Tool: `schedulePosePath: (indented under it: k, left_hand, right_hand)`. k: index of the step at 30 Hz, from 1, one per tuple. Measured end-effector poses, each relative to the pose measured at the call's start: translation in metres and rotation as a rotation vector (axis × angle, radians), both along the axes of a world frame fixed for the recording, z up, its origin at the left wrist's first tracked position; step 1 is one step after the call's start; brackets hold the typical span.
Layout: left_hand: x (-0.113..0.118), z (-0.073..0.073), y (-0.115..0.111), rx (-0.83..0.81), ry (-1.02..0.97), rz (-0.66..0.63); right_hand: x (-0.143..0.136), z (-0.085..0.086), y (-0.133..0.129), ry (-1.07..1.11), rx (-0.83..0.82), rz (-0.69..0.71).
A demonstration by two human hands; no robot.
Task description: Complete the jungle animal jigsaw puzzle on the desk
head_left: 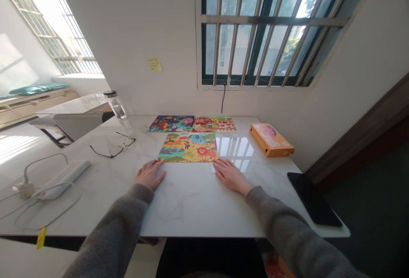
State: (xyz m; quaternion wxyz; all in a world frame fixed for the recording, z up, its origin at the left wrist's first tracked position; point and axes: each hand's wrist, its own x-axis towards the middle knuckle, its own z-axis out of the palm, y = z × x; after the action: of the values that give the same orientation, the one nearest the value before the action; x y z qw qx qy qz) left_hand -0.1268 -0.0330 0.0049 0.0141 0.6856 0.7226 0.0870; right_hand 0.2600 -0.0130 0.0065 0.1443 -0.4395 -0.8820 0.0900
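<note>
White marble table (191, 197); puzzle board (188, 147) long axis left-right; both hands' fingers flat, empty.

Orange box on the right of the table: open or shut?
Shut. The orange box lies flat on the table, its printed top face unbroken, with no flap raised and nothing of its inside showing.
</note>
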Motion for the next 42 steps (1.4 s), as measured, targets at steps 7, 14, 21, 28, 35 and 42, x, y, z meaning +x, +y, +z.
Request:
schedulePosePath:
  k: [7, 14, 21, 28, 35, 42]
  left_hand:
    - [-0.004, -0.006, 0.001, 0.017, -0.012, -0.02]
    - [-0.004, -0.012, 0.002, 0.035, 0.009, -0.017]
    - [-0.001, -0.012, -0.005, 0.193, -0.051, -0.305]
    - [0.01, -0.013, -0.01, 0.242, -0.07, -0.452]
    - [0.011, -0.013, -0.011, 0.253, -0.065, -0.439]
    - [0.009, -0.016, -0.008, 0.249, -0.072, -0.436]
  right_hand:
    - [0.0, -0.002, 0.001, -0.013, 0.012, -0.014]
    - [-0.002, -0.003, 0.001, -0.009, 0.038, -0.044]
    - [0.004, -0.004, -0.012, 0.082, 0.101, -0.04]
    - [0.022, 0.001, -0.021, 0.106, 0.162, -0.061]
    - [0.119, 0.026, 0.027, -0.067, 0.392, -0.662]
    - [0.203, 0.028, 0.059, -0.123, 0.219, -0.951]
